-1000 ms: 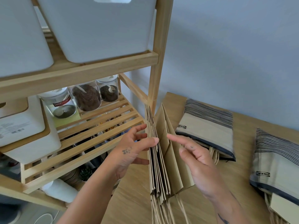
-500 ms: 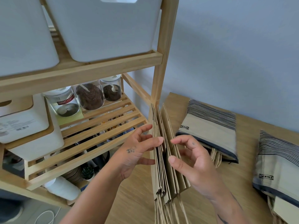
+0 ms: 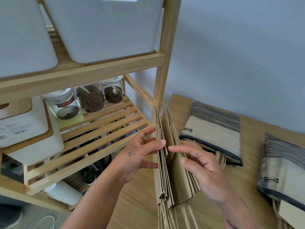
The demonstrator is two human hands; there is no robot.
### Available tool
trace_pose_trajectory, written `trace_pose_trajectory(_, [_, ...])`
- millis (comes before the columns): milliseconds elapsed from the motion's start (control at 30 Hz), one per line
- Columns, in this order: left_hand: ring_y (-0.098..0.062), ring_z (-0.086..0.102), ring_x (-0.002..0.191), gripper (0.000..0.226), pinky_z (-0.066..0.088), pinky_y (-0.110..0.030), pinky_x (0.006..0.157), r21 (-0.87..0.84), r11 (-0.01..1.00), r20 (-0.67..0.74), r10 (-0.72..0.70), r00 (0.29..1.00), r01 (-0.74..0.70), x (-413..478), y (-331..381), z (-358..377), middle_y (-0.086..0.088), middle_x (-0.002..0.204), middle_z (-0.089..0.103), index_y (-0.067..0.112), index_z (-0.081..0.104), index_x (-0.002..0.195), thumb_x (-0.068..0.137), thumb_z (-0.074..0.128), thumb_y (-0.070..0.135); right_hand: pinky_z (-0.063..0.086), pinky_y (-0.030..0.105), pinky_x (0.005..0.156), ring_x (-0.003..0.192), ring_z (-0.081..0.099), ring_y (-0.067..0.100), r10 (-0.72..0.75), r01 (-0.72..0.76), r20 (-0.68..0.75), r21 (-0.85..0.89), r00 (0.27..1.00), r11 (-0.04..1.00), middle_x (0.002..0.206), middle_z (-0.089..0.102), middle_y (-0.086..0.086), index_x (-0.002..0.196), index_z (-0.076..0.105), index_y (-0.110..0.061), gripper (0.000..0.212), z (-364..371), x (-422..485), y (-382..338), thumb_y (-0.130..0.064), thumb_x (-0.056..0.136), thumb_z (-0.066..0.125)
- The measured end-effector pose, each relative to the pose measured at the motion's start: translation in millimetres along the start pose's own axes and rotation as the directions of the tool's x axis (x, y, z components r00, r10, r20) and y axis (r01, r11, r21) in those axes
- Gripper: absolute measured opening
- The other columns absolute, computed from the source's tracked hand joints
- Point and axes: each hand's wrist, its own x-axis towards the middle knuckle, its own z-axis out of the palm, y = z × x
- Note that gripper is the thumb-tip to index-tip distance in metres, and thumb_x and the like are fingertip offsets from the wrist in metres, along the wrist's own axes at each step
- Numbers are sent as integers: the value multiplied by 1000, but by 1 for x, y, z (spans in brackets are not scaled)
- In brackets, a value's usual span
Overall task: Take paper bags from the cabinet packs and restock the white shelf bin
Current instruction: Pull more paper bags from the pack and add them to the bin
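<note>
Beside a wooden shelf unit (image 3: 165, 47), a person holds an upright stack of brown paper bags (image 3: 178, 184) fanned apart, with the twine handles hanging below. The left hand (image 3: 140, 156) presses straight fingers against the stack's left side. The right hand (image 3: 203, 164) pinches the right-hand bags between thumb and fingers, its forefinger in the gap. To the right, on the wooden counter (image 3: 140, 204), a striped pack (image 3: 212, 131) and a second pack (image 3: 283, 171) each show the IKEA logo upside down, and bag handles poke from both. On the slatted shelf (image 3: 107, 129), a clear jar (image 3: 66, 104) labelled "SMART & EASY" stands beside two jars (image 3: 91, 100) of dark contents. A white bin (image 3: 102, 30) sits one shelf above the hands, its inside hidden.
</note>
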Motion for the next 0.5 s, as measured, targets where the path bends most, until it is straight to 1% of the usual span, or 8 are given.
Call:
trace_pose_trajectory(67, [-27, 54, 115, 80, 55, -35, 65, 4, 1000, 3, 4, 1000, -4, 1, 0, 0, -10, 127, 56, 36, 52, 123, 49, 82, 40, 38, 1, 85, 108, 54, -11, -3, 2, 30, 20, 1000, 1000, 108, 62, -25, 92, 75, -34, 41, 1, 1, -1, -6, 80, 47])
trace_pose_trajectory(133, [-25, 57, 113, 79, 55, -35, 65, 5, 1000, 7, 11, 1000, -11, 1, 0, 1, -10, 123, 60, 35, 52, 123, 49, 82, 39, 37, 1, 87, 112, 51, -12, 2, -3, 51, 19, 999, 1000, 110, 61, -28, 89, 75, -35, 42, 1, 0, -2, -6, 80, 46])
trace_pose_trajectory(300, [-19, 62, 103, 78, 54, -32, 63, -11, 1000, 16, 17, 1000, -17, 0, 1, 1, -5, 114, 65, 35, 52, 123, 50, 81, 38, 36, 1, 88, 114, 50, -11, 4, -4, 50, 7, 999, 1000, 111, 60, -26, 84, 76, -35, 42, 0, 0, -1, -7, 80, 46])
trace_pose_trajectory(433, [-16, 64, 97, 67, 55, -32, 63, -24, 999, 25, 24, 999, -23, 0, 0, 0, -5, 110, 65, 34, 52, 123, 61, 79, 31, 37, 2, 87, 113, 51, -10, 14, -14, 35, 9, 999, 1000, 111, 61, -26, 83, 77, -35, 41, -4, -1, 0, -8, 80, 46])
trace_pose_trajectory(500, [-17, 65, 98, 65, 55, -33, 63, -26, 999, 30, 25, 999, -24, 1, 0, 0, -6, 111, 66, 34, 52, 123, 62, 77, 30, 37, 2, 88, 114, 50, -10, 11, -11, 35, 3, 999, 1000, 112, 60, -26, 84, 76, -36, 41, -4, -2, 0, -8, 81, 46])
